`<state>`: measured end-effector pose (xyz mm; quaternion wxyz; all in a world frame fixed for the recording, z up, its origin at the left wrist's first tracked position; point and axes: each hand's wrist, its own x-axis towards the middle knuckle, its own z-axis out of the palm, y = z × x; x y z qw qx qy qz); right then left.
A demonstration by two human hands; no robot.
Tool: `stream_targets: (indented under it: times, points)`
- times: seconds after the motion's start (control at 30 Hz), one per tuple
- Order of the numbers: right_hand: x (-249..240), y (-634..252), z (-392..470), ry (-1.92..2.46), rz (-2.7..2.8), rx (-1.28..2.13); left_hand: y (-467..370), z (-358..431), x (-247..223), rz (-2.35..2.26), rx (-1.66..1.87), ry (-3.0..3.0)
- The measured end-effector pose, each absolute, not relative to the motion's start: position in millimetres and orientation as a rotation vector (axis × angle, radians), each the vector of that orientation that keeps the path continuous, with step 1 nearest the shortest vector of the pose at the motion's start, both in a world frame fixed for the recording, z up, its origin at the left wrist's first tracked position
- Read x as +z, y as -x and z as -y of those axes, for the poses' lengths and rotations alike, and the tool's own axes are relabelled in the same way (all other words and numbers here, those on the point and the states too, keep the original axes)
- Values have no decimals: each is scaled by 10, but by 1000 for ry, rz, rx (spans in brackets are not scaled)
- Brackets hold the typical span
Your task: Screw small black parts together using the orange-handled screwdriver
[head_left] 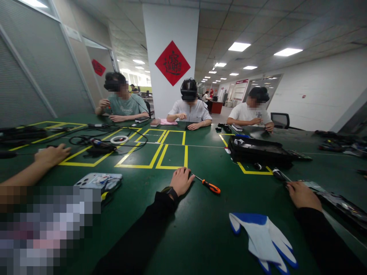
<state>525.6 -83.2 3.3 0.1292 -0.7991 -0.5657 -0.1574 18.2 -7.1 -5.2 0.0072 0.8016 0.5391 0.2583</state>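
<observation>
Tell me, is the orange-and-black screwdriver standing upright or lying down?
Lying down: the screwdriver stretches lengthwise along the green tabletop, its shaft end beside the left hand.

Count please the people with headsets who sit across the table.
3: a person in green at the left, a second person before the pillar in the middle, a third person at the right.

You get fairly even light from ceiling panels (239, 46) — slightly dim overall. Wide-angle distortion stretches your edges.
</observation>
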Motion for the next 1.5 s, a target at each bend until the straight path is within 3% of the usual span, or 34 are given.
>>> stream_targets:
  times: [0.4, 0.53, 0.7, 0.9, 1.03, 1.27, 1.5]
  points:
    - [-93, -5370, 912, 2423, 1622, -362, -185, 75, -69, -1649, 899, -2472]
    - [-61, -5254, 930, 2362, 1602, -346, -173, 86, 17, -1542, 1082, -2368]
    - [349, -4333, 995, 2034, 1561, -158, -220, 149, 209, -1325, 1422, -2159]
    - [910, -2645, 985, 1298, 1947, 214, -608, 572, 385, -913, 1357, -1825]
    - [840, -2035, 868, 1095, 1877, 326, -786, 806, 405, -660, 1305, -1525]
    - [558, -1570, 656, 1045, 1840, 302, -700, 530, 179, -786, 1443, -1091]
    - [623, -1468, 706, 1051, 2104, 220, -535, 370, 103, -808, 1435, -940]
